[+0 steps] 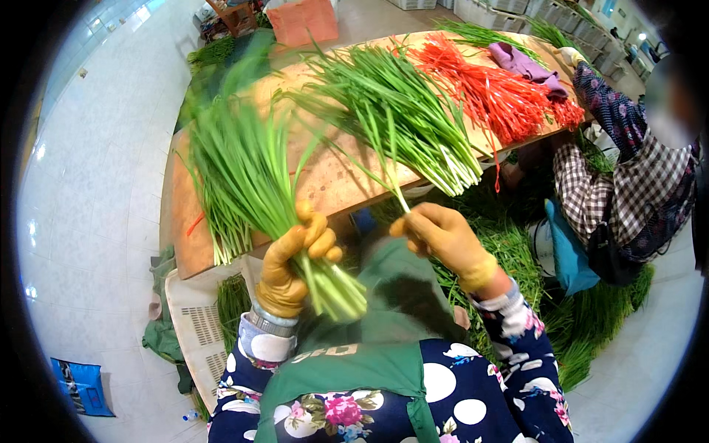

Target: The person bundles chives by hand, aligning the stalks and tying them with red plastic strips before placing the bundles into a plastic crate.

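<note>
Both hands wear yellow rubber gloves. My left hand is closed around a thick bunch of green garlic chives, its pale cut ends sticking out below the fist and its leaf tips blurred. Between the thumb and fingers of my right hand is a thin chive stalk with long leaves, held just off the table's near edge. A large loose pile of chives lies on the wooden table beyond my hands. Partly behind the held bunch, another bunch of chives rests on the table.
Red plastic ties and a purple cloth lie at the table's right. A co-worker in checked cloth sits there. Left below stands a white plastic crate; loose greens cover the floor at right. White crates are stacked behind.
</note>
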Tool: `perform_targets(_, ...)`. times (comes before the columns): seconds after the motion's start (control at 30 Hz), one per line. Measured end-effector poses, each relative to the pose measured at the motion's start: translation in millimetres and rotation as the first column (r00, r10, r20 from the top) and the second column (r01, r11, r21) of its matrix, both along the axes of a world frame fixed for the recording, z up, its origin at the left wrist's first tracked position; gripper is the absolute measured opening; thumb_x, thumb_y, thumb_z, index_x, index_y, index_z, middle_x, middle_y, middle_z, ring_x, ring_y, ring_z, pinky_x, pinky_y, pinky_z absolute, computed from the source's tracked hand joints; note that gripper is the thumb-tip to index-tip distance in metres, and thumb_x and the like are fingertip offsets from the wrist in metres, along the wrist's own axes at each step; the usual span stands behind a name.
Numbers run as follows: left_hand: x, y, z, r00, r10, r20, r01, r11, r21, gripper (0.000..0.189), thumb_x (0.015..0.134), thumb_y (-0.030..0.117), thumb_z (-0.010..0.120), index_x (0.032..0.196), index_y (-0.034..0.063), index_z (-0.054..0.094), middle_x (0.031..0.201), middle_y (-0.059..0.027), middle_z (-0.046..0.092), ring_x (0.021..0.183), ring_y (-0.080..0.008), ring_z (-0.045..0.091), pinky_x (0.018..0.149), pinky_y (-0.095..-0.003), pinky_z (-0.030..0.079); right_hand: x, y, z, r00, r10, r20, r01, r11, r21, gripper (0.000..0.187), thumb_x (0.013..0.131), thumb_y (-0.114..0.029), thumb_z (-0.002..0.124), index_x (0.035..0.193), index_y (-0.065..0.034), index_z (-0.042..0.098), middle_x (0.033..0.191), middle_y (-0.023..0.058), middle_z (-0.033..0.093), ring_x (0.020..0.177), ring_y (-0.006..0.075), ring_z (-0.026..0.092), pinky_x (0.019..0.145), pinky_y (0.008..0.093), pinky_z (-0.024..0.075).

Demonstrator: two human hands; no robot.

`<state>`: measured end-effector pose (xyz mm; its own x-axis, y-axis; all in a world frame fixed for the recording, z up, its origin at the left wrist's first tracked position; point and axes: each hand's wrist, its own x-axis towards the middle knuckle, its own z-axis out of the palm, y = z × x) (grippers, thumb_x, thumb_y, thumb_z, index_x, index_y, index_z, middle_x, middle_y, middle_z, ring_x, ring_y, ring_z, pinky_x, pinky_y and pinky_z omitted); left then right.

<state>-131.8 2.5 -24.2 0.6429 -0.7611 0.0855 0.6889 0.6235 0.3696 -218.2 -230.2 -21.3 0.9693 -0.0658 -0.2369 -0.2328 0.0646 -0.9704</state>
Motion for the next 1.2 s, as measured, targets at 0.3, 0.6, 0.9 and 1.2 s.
perform_targets(0.3,-21.4,-36.1,-44.0,0.990,-0.106,-0.095,0.138,0.885,0.445,0.047,0.093,0.014,0.058,0.135,-0.0014,0.043,0.132,-0.0211,0.053,0.115,-0.0297,0.058,0.098,-0.0452,0.048,-53.4,32.3,-30.8,0.984,0.177,0.007,-0.170,0.954,-0.247,0.027,0.094,-0.024,0.053,0.083,-0.0001,0.061,0.073,0.0159,0.060,0.063,0.0258,0.056,0.062,0.0365,0.0456)
perform_targets(0.6,-15.0,-31.8,-9.3,0.999,-0.040,-0.036,0.048,0.967,0.249,0.063,0.090,0.017,0.065,0.143,0.0081,0.033,0.089,-0.0027,0.054,0.075,-0.0144,0.054,0.087,-0.0407,0.050,-42.3,21.5,5.9,0.945,0.306,0.116,-0.226,0.867,-0.444,0.029,0.090,-0.028,0.058,0.076,-0.0022,0.060,0.069,0.0196,0.058,0.064,0.0377,0.058,0.058,0.0424,0.0457)
perform_targets(0.9,-3.6,-25.3,-53.1,0.955,0.050,-0.291,0.016,0.975,0.221,0.034,0.090,0.015,0.064,0.120,0.0007,0.054,0.084,-0.0033,0.057,0.070,-0.0145,0.055,0.071,-0.0315,0.049,-9.6,-9.6,10.6,0.843,0.212,0.495,0.448,0.235,-0.863,0.020,0.080,-0.022,0.071,0.084,-0.0074,0.059,0.073,0.0119,0.056,0.067,0.0315,0.057,0.058,0.0407,0.0461)
perform_targets(1.2,-2.8,-24.8,-37.4,0.969,0.073,-0.238,-0.012,0.968,0.251,0.023,0.093,0.013,0.059,0.114,0.0046,0.057,0.096,-0.0060,0.062,0.074,-0.0158,0.058,0.074,-0.0357,0.053,26.9,-46.0,-5.8,0.873,0.153,0.463,0.455,0.087,-0.886,0.017,0.081,-0.021,0.065,0.074,-0.0083,0.057,0.070,0.0121,0.055,0.066,0.0312,0.060,0.060,0.0399,0.0488)
